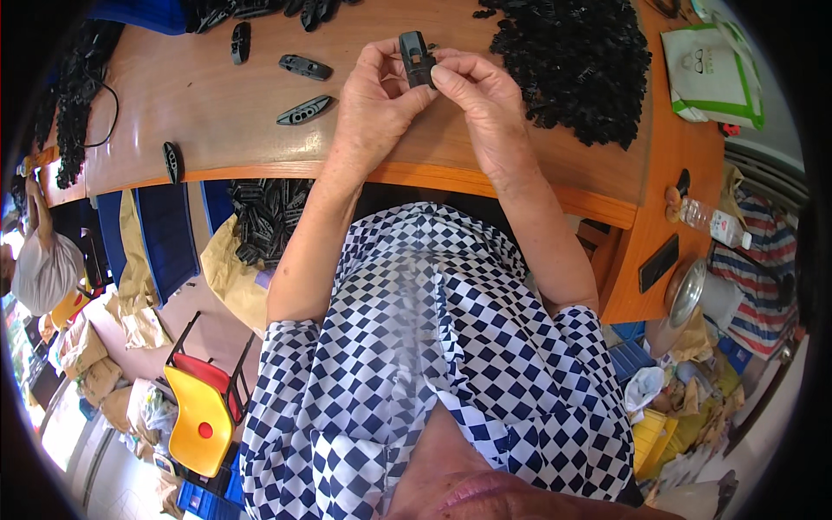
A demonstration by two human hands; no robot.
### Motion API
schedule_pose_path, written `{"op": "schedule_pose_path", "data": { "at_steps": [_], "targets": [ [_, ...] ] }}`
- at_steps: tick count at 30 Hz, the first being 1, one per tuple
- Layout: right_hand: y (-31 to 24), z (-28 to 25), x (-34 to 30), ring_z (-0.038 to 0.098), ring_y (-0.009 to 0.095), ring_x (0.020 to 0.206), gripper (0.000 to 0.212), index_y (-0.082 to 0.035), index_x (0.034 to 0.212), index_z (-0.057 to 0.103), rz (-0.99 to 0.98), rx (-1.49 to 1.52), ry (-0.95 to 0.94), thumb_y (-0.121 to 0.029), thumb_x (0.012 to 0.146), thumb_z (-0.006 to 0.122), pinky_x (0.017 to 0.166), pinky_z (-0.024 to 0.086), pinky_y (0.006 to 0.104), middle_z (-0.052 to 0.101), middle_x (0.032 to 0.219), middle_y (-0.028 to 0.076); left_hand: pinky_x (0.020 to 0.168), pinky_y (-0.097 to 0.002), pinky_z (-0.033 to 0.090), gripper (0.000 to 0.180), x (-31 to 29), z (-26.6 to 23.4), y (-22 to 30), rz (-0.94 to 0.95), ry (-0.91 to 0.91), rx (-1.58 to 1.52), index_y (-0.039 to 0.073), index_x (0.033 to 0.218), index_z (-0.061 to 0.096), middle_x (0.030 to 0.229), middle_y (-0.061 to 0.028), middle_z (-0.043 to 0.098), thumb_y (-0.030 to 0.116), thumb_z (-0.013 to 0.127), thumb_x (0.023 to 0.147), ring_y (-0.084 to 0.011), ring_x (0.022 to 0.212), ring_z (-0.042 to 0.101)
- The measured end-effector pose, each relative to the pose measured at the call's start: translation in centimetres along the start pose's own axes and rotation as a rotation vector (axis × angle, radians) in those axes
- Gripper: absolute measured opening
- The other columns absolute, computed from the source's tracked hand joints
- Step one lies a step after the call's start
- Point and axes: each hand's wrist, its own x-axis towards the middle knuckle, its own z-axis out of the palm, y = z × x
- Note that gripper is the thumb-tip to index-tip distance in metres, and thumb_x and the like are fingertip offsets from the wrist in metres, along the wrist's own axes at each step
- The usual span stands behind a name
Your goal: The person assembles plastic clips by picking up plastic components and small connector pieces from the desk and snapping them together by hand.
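Above the front part of the wooden table (217, 104), a black plastic part (414, 50) with a small slot stands upright between my hands. My left hand (374, 108) has its fingers and thumb closed around the lower part of it. From the other side, my right hand (487, 100) pinches thumb and fingers together at its edge; whether a smaller piece is between them is hidden. Left of my hands lie a black slotted housing (304, 67) and an oval black piece with holes (305, 110). A big pile of small black pieces (572, 61) spreads to the right.
More black parts (240, 42) lie far left, and one (172, 162) is at the front edge. A white-green bag (693, 74), bottle (715, 223) and phone (659, 263) are right. Below left stand a sack of black parts (260, 217) and yellow chair (195, 416); another person (48, 269) is beyond.
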Motion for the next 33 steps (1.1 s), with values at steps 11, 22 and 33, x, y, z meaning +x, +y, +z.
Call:
{"op": "schedule_pose_path", "data": {
  "at_steps": [11,22,33],
  "targets": [
    [-0.2,0.4,-0.2,0.058,0.014,0.097,0.011,0.002,0.09,0.068,-0.02,-0.19,-0.003,-0.006,0.084,0.069,0.085,0.049,0.0241,0.056,0.111,0.008,0.07,-0.0255,0.054,0.045,-0.2,-0.4,-0.4,0.025,0.049,0.22,0.001,0.115,0.051,0.092,-0.0084,0.068,0.006,0.074,0.077,-0.0122,0.079,0.065],
    [0.2,-1.0,0.6,0.061,0.013,0.089,0.012,0.001,0.088,0.069,-0.035,-0.485,-0.057,-0.007,0.081,0.072,0.077,0.051,0.0241,0.061,0.107,0.009,0.071,-0.0318,0.056,0.049,-0.7,-1.0,1.0,0.044,-0.039,0.465,0.004,0.121,0.049,0.096,-0.0136,0.068,0.007,0.071,0.078,-0.0214,0.084,0.069],
    [-0.4,-0.2,0.8,0.063,0.015,0.096,0.038,0.006,0.122,0.051,0.121,-0.169,-0.115,-0.007,0.089,0.065,0.087,0.051,0.0259,0.064,0.108,0.01,0.077,-0.0272,0.052,0.049,-0.6,-0.2,0.5,-0.043,-0.109,0.153,0.005,0.128,0.046,0.1,-0.009,0.065,0.0,0.066,0.083,-0.0155,0.09,0.064]
  ]
}}
